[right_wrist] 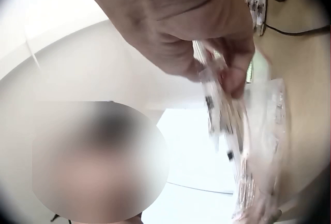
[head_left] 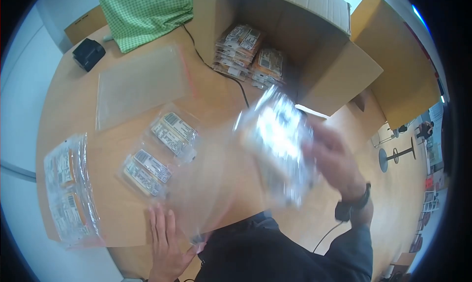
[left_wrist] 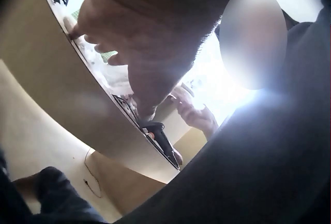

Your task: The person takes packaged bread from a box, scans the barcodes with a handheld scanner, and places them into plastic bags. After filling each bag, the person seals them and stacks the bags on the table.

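Note:
My right hand (head_left: 332, 156) grips shiny clear plastic packets (head_left: 280, 134), blurred and raised over the table's right side. In the right wrist view my thumb and fingers pinch these thin labelled packets (right_wrist: 221, 105) by their upper end. My left hand (head_left: 167, 245) lies with straight fingers at the table's front edge, its thumb beside the lower end of a clear plastic bag (head_left: 206, 193). Two flat packets with barcode labels, an upper one (head_left: 172, 132) and a lower one (head_left: 146, 171), lie beyond the left fingers.
A large cardboard box (head_left: 324, 75) stands open at the back right, holding stacks of labelled packets (head_left: 238, 48). A filled bag (head_left: 69, 193) lies at the left edge. An unfilled clear bag (head_left: 142, 87), a black device (head_left: 89, 54), green checked cloth (head_left: 147, 16) and a cable (head_left: 236, 79) lie farther back.

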Motion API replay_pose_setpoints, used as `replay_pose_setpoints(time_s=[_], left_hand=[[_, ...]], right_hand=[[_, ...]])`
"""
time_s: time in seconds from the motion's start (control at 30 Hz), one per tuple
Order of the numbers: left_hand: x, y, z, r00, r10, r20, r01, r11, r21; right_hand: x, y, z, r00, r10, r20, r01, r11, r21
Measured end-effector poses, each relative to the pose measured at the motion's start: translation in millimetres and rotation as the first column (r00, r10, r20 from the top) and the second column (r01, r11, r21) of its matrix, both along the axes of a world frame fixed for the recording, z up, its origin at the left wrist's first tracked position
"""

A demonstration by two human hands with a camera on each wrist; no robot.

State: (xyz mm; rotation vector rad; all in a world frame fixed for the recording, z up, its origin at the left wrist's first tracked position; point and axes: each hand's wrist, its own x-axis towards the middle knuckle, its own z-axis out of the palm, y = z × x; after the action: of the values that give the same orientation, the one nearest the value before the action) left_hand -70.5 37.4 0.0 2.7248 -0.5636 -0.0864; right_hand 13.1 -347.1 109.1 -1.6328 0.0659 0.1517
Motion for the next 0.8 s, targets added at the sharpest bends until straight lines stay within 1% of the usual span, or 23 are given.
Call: replay_pose_setpoints(time_s=[0.03,0.1,0.13,0.17,0.2,0.23,0.3,0.33,0.37,0.4,0.43,0.5,0.53,0.57,0.6,0.63,0.67,0.7,0.73,0.77,0.8], left_hand=[[-0.1,-4.1,2.9,1.000,-0.003,0.005,0.003,1.000,0.004],[2.0,-9.7,7.8,0.999,0.013,0.045,-0.009,0.996,-0.091],[5.0,-7.8,3.2,0.998,0.019,0.055,-0.014,0.996,-0.091],[8.7,-4.9,-5.2,0.987,0.053,0.154,-0.025,0.984,-0.177],[12.9,-4.8,-6.3,0.965,0.094,0.246,-0.027,0.964,-0.263],[16.0,-5.4,-6.7,0.963,0.097,0.250,-0.029,0.964,-0.264],[22.1,-8.3,-6.3,0.996,0.012,0.089,0.013,0.959,-0.282],[22.6,-6.4,-6.8,0.996,0.007,0.087,0.017,0.960,-0.281],[23.5,-2.6,-7.2,0.994,-0.076,0.075,0.083,0.992,-0.097],[24.4,0.6,-7.7,0.986,-0.157,0.051,0.152,0.984,0.089],[24.2,2.2,-9.7,0.985,-0.165,0.054,0.160,0.983,0.092],[21.8,4.8,-17.2,0.982,-0.157,0.106,0.146,0.984,0.107],[21.9,6.4,-21.6,0.982,-0.157,0.109,0.145,0.983,0.108],[22.7,7.9,-26.6,0.972,-0.175,0.154,0.155,0.979,0.135],[23.1,9.4,-28.7,0.961,-0.196,0.196,0.165,0.973,0.162],[23.4,9.3,-28.4,0.960,-0.196,0.199,0.165,0.973,0.164],[23.6,7.4,-28.2,0.954,-0.189,0.234,0.150,0.973,0.176],[24.1,5.8,-28.3,0.946,-0.182,0.269,0.134,0.973,0.186],[24.3,5.8,-29.4,0.945,-0.181,0.272,0.133,0.974,0.185],[23.3,6.3,-30.6,0.951,-0.183,0.251,0.139,0.973,0.183],[22.1,7.1,-31.2,0.957,-0.184,0.226,0.144,0.973,0.182]], right_hand=[[18.3,-1.7,0.3,0.997,-0.071,-0.040,0.075,0.991,0.114],[47.0,-9.7,2.0,0.991,-0.008,-0.132,0.031,0.985,0.168],[49.0,-10.2,11.5,0.993,-0.002,-0.122,0.023,0.986,0.168],[47.9,-11.1,27.0,0.978,0.175,-0.117,-0.184,0.981,-0.069],[47.6,-11.9,36.2,0.928,0.339,-0.156,-0.372,0.879,-0.299],[45.7,-11.4,36.7,0.927,0.343,-0.152,-0.374,0.877,-0.302],[36.9,-8.9,33.6,0.977,0.197,0.079,-0.186,0.974,-0.126],[45.1,-9.2,24.2,0.987,0.053,0.154,-0.047,0.998,-0.042],[54.7,-4.6,22.3,0.979,-0.118,0.166,0.107,0.992,0.073],[68.6,-15.9,13.3,0.967,-0.179,0.182,0.162,0.982,0.101],[87.3,-30.1,0.1,0.951,-0.236,0.199,0.214,0.969,0.128],[130.1,-48.8,-21.8,0.884,-0.416,0.214,0.404,0.909,0.097],[155.3,-64.3,-35.0,0.848,-0.489,0.205,0.499,0.866,-0.001],[181.4,-79.8,-48.2,0.805,-0.557,0.204,0.583,0.806,-0.099],[206.4,-89.8,-60.0,0.822,-0.540,0.182,0.560,0.824,-0.084],[227.4,-97.3,-70.5,0.837,-0.523,0.160,0.538,0.840,-0.068],[245.3,-102.2,-80.9,0.836,-0.524,0.163,0.539,0.840,-0.066],[257.4,-97.6,-83.8,0.864,-0.496,0.090,0.503,0.859,-0.091],[265.2,-95.7,-85.6,0.885,-0.465,0.017,0.464,0.878,-0.113],[269.0,-97.1,-86.6,0.886,-0.464,0.020,0.463,0.879,-0.114],[264.1,-86.9,-77.5,0.861,-0.508,-0.026,0.503,0.858,-0.110]])
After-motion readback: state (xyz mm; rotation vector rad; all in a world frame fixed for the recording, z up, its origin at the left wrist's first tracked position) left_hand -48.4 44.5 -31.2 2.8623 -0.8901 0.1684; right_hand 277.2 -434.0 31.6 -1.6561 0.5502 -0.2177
